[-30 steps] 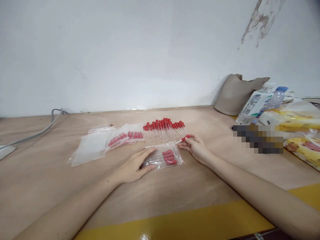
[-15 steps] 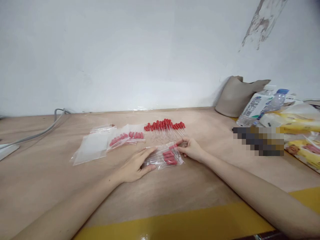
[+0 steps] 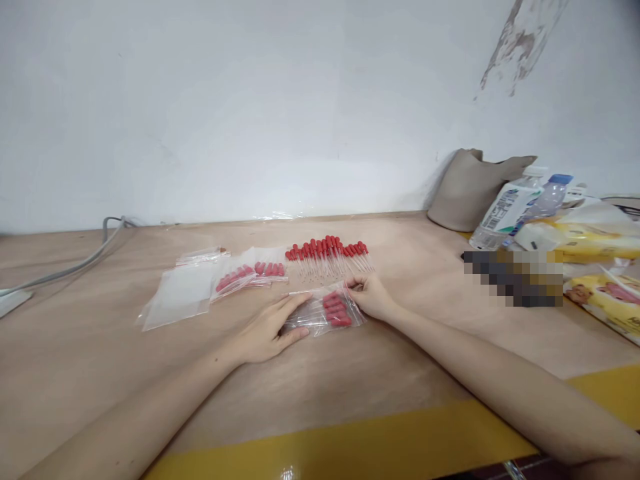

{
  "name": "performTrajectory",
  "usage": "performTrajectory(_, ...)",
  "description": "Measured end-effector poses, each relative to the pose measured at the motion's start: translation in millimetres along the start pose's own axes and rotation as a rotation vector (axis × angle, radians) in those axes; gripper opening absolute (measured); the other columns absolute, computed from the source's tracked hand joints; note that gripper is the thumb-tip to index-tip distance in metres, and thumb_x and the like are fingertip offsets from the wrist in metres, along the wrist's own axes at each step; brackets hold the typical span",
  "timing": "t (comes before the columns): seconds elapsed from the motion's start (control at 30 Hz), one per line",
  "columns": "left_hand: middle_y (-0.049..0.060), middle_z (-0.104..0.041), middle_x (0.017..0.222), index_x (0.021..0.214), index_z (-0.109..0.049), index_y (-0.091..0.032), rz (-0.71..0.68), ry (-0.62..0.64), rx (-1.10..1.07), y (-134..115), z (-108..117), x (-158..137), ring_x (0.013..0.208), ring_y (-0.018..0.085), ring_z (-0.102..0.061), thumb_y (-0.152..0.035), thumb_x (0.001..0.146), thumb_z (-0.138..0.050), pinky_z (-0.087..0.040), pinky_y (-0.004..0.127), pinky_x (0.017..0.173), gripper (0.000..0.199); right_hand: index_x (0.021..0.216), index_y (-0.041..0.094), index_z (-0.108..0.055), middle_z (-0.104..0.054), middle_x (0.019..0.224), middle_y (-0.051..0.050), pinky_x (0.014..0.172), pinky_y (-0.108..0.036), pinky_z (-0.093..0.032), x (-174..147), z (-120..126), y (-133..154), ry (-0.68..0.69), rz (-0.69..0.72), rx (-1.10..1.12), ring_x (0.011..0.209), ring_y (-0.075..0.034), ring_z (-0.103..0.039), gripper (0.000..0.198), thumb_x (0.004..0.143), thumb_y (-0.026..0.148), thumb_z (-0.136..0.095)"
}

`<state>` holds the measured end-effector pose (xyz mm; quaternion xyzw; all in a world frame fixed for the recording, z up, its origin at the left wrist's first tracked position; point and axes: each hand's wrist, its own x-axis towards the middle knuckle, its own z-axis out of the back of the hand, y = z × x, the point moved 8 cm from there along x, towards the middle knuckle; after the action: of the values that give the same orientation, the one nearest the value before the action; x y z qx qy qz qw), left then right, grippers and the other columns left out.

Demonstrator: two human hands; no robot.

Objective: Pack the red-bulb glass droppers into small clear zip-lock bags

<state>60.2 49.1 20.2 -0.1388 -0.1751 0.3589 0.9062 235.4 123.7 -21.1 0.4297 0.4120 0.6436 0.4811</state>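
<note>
A clear zip-lock bag (image 3: 316, 313) lies on the table with several red-bulbed droppers (image 3: 337, 310) inside, bulbs toward the right end. My left hand (image 3: 270, 331) holds the bag's left end, its fingers along the far edge and its thumb on the near side. At the far right corner, by the bag's mouth, the fingertips of my right hand (image 3: 371, 295) are pinched together on the plastic. Just beyond the bag, a row of loose droppers (image 3: 323, 250) lies with red bulbs toward the wall and thin clear stems toward me.
Left of the loose droppers are filled bags (image 3: 237, 277) with red bulbs showing, beside a stack of flat clear bags (image 3: 180, 293). A grey cable (image 3: 95, 257) runs along the left. Bottles (image 3: 507, 207), a grey-brown container (image 3: 460, 190) and yellow packages (image 3: 607, 293) stand at right.
My right fingers have drawn in slightly at the bag's mouth. The red bulb that showed at those fingertips now sits with the others inside the bag. My left hand stays in place.
</note>
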Motion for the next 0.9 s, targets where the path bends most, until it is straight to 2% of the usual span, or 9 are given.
performTrajectory(0.13, 0.007, -0.044, 0.132, 0.136, -0.028, -0.024, -0.011, -0.007, 0.001, -0.7, 0.3, -0.3, 0.118, 0.023, -0.044, -0.036, 0.090, -0.045, -0.038, 0.039, 0.097, 0.050, 0.067, 0.015, -0.060, -0.063, 0.062, 0.000, 0.050, -0.021, -0.042, -0.2, -6.2, 5.4, 0.096, 0.017, -0.007, 0.055, -0.011, -0.055, 0.019, 0.070, 0.034, -0.060)
performTrajectory(0.2, 0.007, -0.045, 0.132, 0.136, -0.028, -0.025, -0.009, -0.011, 0.006, -0.8, 0.7, -0.3, 0.117, 0.023, -0.044, -0.035, 0.090, -0.045, -0.038, 0.040, 0.097, 0.050, 0.074, 0.016, -0.057, -0.061, 0.063, 0.001, 0.045, -0.019, -0.038, -1.5, -2.7, 5.7, 0.113, -0.057, 0.062, 0.046, -0.007, -0.050, 0.018, 0.075, 0.034, -0.054)
performTrajectory(0.33, 0.007, -0.046, 0.130, 0.135, -0.029, -0.025, -0.011, -0.014, 0.004, -0.7, 1.4, -0.1, 0.116, 0.023, -0.046, -0.035, 0.089, -0.045, -0.039, 0.040, 0.096, 0.050, 0.077, 0.018, -0.051, -0.057, 0.060, 0.005, 0.031, -0.018, -0.020, -6.4, 10.1, -2.5, 0.065, -0.269, 0.096, 0.030, -0.002, -0.031, 0.023, 0.080, 0.040, -0.050)
performTrajectory(0.43, 0.007, -0.046, 0.130, 0.135, -0.029, -0.025, -0.020, -0.021, 0.002, -0.8, 1.4, -1.0, 0.116, 0.023, -0.046, -0.035, 0.090, -0.045, -0.040, 0.040, 0.096, 0.049, 0.068, 0.015, -0.054, -0.058, 0.059, 0.003, 0.038, -0.016, -0.030, -11.7, -4.9, 0.1, 0.262, -0.238, 0.098, 0.040, -0.003, -0.042, 0.026, 0.070, 0.039, -0.064)
performTrajectory(0.53, 0.008, -0.041, 0.135, 0.135, -0.029, -0.024, -0.037, -0.051, 0.028, -2.7, 1.2, -2.9, 0.121, 0.023, -0.042, -0.034, 0.089, -0.046, -0.038, 0.040, 0.098, 0.050, 0.065, 0.014, -0.054, -0.058, 0.058, 0.003, 0.046, -0.017, -0.037, -17.4, -14.2, 5.1, 0.340, -0.173, 0.165, 0.049, -0.005, -0.050, 0.027, 0.064, 0.036, -0.071)
performTrajectory(0.63, 0.009, -0.034, 0.138, 0.128, -0.040, -0.023, -0.042, -0.265, 0.126, -4.4, 15.9, -7.1, 0.125, 0.025, -0.036, -0.034, 0.086, -0.050, -0.033, 0.041, 0.102, 0.044, 0.077, 0.017, -0.058, -0.061, 0.061, 0.002, 0.045, -0.019, -0.039, -21.7, -14.7, 11.7, 0.359, -0.189, 0.306, 0.048, -0.007, -0.051, 0.025, 0.069, 0.039, -0.067)
performTrajectory(0.7, 0.008, -0.038, 0.134, 0.118, -0.049, -0.022, 0.004, -0.475, 0.216, 0.5, 34.5, -13.5, 0.122, 0.025, -0.039, -0.032, 0.085, -0.052, -0.031, 0.042, 0.102, 0.035, 0.084, 0.018, -0.060, -0.065, 0.069, 0.000, 0.049, -0.022, -0.044, -20.6, -8.0, 20.6, 0.336, -0.193, 0.425, 0.054, -0.010, -0.057, 0.024, 0.070, 0.037, -0.066)
performTrajectory(0.8, 0.009, -0.045, 0.124, 0.110, -0.054, -0.021, 0.205, -0.716, 0.348, 26.8, 66.6, -27.3, 0.117, 0.026, -0.042, -0.030, 0.084, -0.050, -0.031, 0.043, 0.101, 0.028, 0.085, 0.019, -0.061, -0.067, 0.075, -0.001, 0.050, -0.022, -0.047, -11.7, 8.3, 38.2, 0.246, -0.151, 0.577, 0.058, -0.011, -0.060, 0.019, 0.071, 0.031, -0.066)
performTrajectory(0.9, 0.013, -0.048, 0.120, 0.110, -0.054, -0.016, 0.492, -0.799, 0.447, 69.3, 97.6, -45.3, 0.116, 0.029, -0.041, -0.030, 0.085, -0.045, -0.030, 0.044, 0.100, 0.030, 0.084, 0.018, -0.060, -0.067, 0.073, -0.001, 0.049, -0.020, -0.048, 2.2, 15.7, 51.0, 0.128, -0.135, 0.700, 0.056, -0.010, -0.060, 0.011, 0.074, 0.024, -0.061)
